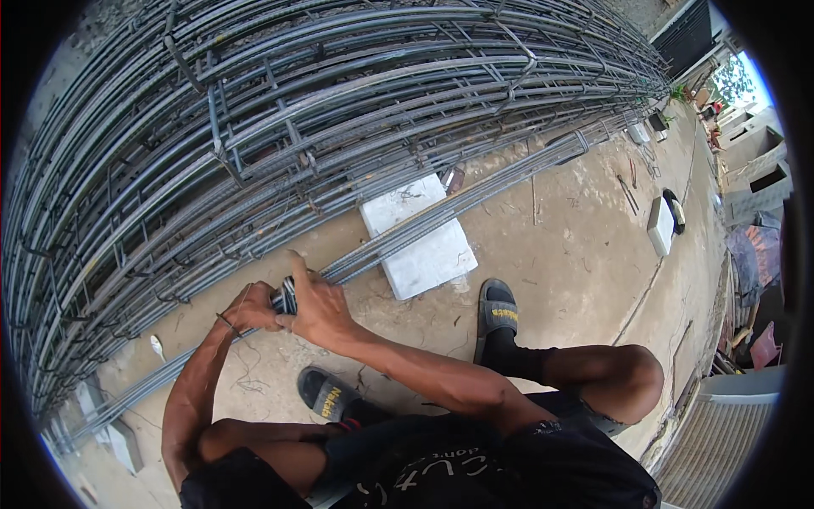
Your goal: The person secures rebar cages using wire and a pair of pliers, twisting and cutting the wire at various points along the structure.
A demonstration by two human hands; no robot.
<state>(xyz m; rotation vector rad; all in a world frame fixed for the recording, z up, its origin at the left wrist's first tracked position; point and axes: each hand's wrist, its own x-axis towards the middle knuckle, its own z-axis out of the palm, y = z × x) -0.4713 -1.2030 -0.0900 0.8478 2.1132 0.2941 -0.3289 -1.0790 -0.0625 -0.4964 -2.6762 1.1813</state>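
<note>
A bundle of long grey rebar (386, 246) runs slantwise in front of me, from lower left to upper right. Around it, between my hands, sits a tight cluster of dark steel stirrups (289, 297). My left hand (253, 307) is closed on the cluster's left side, fingertips against the metal. From the other side my right hand (319, 307) grips the same cluster, thumb below and index finger pointing up past the bars. Parts of the fingers are hidden behind the steel. Farther along the bundle, a rectangular stirrup (582, 142) hangs around the bars.
Stacked rebar cages (339, 93) fill the far side. White blocks (432, 270) lie beneath the bundle, another block (124, 444) at lower left. A white block (660, 227) and pliers-like tool (628, 195) lie right. My sandalled feet (498, 310) rest on the concrete floor (560, 254).
</note>
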